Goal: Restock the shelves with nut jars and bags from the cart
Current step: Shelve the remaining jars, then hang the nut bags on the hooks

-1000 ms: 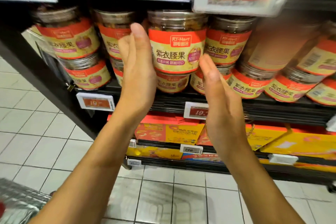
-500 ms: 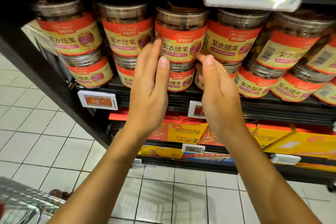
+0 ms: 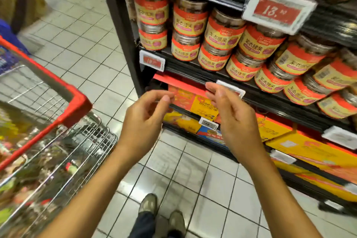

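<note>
Both hands hover empty before the shelf (image 3: 193, 68); the left hand (image 3: 144, 116) and the right hand (image 3: 230, 116) have their fingers loosely curled, clamped on nothing; the cashew jars (image 3: 224, 35) stand upright, stacked two high, above and beyond the fingertips; the cart (image 3: 77, 102) lies down and leftward of the left fingers, its stock (image 3: 29, 150) too blurred to name; the left hand looks nearer for the next pick.

Nut jars (image 3: 224, 33): clear, orange-and-cream labels, upright, stacked two high along the black shelf (image 3: 185, 69). Red-rimmed wire cart (image 3: 79, 102) at near left, contents blurred.
</note>
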